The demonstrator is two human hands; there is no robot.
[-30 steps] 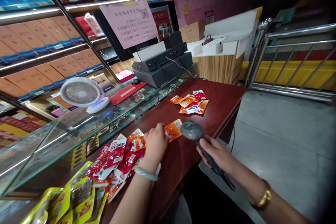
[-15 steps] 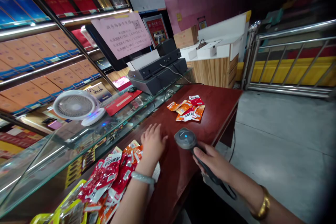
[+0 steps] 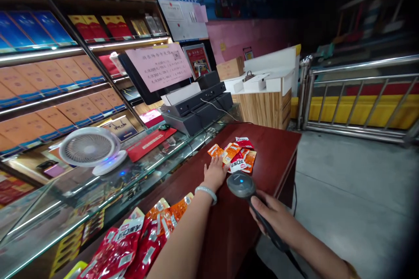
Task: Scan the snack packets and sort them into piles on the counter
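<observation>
Left hand (image 3: 214,175) at the lower-left edge of the small packet pile (image 3: 238,164) on the desk (image 3: 275,144), centre of frame, fingers spread, grip apparently released; right hand (image 3: 275,216) has its grip wrapped round a scanner (image 3: 241,184), blue light showing. Step in hand looks like scanning packets, larger heap (image 3: 129,239) at lower left; next move likely calls for pinching one packet, label toward scanner.
</observation>
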